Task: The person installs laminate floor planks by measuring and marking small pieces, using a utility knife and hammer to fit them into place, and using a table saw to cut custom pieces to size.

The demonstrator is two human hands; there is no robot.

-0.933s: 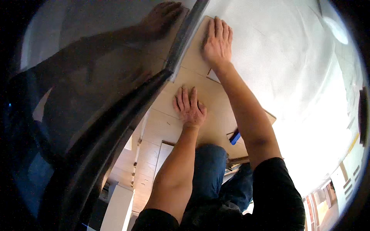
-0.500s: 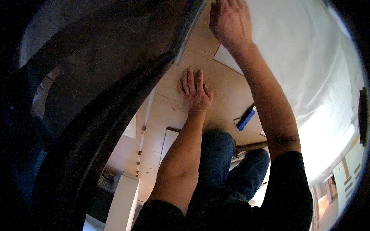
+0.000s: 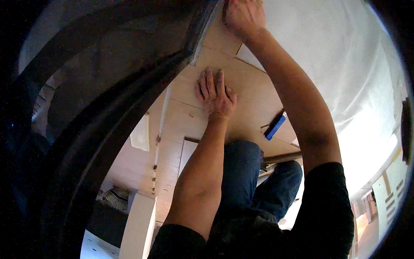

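My left hand lies flat on light wood floor planks, fingers spread, palm down, with nothing in it. Farther off, at the top edge of the view, my right hand has its fingers curled in. Its fingertips are partly cut off, and a dark edge shows beside them; what they hold, if anything, is hidden. Below my right forearm a blue, bar-shaped object rests on the planks.
A dark frame with a dark see-through panel slants along the left. White sheeting hangs on the right. Small brown blocks line a gap in the planks. A pale post stands at lower left, near my knees.
My right hand has moved slightly up and left. My left hand stays flat on the planks; the whole view has shifted a little.
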